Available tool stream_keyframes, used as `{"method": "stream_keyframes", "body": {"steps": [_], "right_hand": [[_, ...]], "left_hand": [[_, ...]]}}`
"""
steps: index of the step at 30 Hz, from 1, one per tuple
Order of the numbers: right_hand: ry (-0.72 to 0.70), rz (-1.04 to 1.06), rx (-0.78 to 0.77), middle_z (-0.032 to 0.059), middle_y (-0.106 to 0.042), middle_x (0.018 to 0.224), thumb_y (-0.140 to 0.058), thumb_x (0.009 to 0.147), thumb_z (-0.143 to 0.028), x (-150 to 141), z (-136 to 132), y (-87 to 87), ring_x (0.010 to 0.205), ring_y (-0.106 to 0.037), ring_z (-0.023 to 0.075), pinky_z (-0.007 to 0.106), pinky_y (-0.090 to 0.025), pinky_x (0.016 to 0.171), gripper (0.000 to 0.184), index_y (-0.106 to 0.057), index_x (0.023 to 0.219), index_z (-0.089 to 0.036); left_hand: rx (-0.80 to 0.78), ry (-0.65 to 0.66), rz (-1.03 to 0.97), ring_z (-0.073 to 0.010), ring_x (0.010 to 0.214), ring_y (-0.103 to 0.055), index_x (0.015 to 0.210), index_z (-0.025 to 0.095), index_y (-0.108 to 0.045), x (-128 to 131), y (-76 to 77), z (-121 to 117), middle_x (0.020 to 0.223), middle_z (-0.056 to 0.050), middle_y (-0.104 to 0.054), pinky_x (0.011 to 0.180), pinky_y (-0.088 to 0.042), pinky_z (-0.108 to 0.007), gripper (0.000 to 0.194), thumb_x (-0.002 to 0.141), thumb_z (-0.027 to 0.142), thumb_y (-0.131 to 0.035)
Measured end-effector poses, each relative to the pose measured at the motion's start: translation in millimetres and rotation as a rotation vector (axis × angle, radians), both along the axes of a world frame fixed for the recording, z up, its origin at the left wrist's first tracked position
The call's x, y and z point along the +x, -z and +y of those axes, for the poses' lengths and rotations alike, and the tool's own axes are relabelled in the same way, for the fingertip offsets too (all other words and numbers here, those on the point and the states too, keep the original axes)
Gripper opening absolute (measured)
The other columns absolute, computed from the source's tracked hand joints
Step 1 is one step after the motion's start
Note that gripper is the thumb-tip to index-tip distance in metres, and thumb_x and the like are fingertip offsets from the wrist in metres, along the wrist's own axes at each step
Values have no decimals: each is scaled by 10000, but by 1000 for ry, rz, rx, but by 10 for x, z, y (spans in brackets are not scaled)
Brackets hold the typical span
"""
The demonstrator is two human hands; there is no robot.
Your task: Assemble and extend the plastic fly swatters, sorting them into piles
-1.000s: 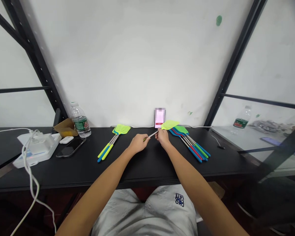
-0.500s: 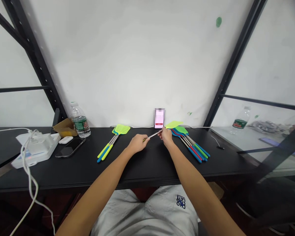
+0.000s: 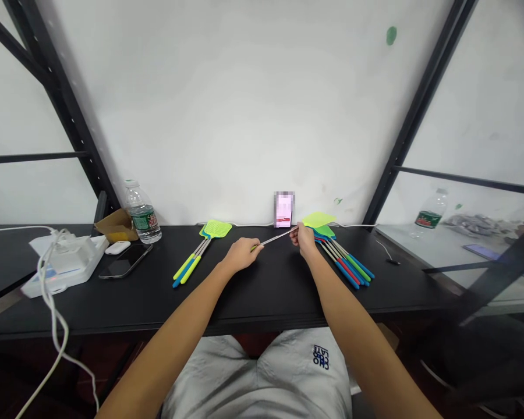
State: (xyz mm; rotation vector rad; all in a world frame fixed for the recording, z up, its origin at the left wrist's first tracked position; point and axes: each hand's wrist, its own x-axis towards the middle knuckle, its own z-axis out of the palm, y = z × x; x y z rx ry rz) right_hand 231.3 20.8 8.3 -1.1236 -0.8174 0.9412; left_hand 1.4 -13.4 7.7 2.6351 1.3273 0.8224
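My left hand (image 3: 241,255) is closed around the handle end of a fly swatter whose thin metal rod (image 3: 276,238) runs up and right. My right hand (image 3: 304,240) pinches the rod just below its yellow-green head (image 3: 318,219). The swatter is held above the black table (image 3: 262,297). Right of my right hand lies a fanned pile of swatters (image 3: 344,262) with blue, red and green handles. Left of my left hand lies a smaller group of swatters (image 3: 198,253) with yellow and blue handles.
A phone (image 3: 283,208) stands against the wall behind my hands. At the left are a water bottle (image 3: 142,213), a cardboard box (image 3: 116,226), a dark phone (image 3: 124,263), a white earbud case (image 3: 117,248) and a white device with cables (image 3: 63,262). Black shelf struts flank both sides.
My right hand has slid right along the rod, carrying the swatter's head with it, so the rod between my hands is longer. My left hand has stayed in place.
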Motion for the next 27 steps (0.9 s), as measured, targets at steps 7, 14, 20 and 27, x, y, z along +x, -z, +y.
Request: {"method": "stream_keyframes", "body": {"steps": [7,14,20,27], "right_hand": [[81,106,35,-29,-462,451,-469,915,-378,48,38,0,323,-351,60,177,-216,302,323,-460,657,-183],[152,121,4,-45,-432,453,-484,881,-299,86,28,-10,315,-323,58,182,-210,297,258,-477,652,-181],[158,121,2,-47,-420,442,-501,844,-237,77,57,24,314,-316,55,177,-204,295,209,-485,645,-175],[136,122,14,-58,-394,433,-512,853,-256,50,31,10,312,-297,55,176,-191,291,230,-446,642,-191]], "left_hand": [[25,-39,14,-178,743,-581,846,219,-660,-16,27,33,788,-40,-666,633,-334,-251,323,932,425,-428],[5,-40,25,-175,745,-582,847,215,-657,-10,21,9,796,-43,-667,641,-342,-246,317,934,416,-427],[-13,-82,46,-184,739,-577,806,209,-638,-3,27,9,773,-53,-650,628,-327,-255,297,926,391,-437],[-3,-79,61,-190,753,-580,797,208,-634,-15,28,2,778,-60,-653,639,-334,-258,326,935,410,-418]]}}
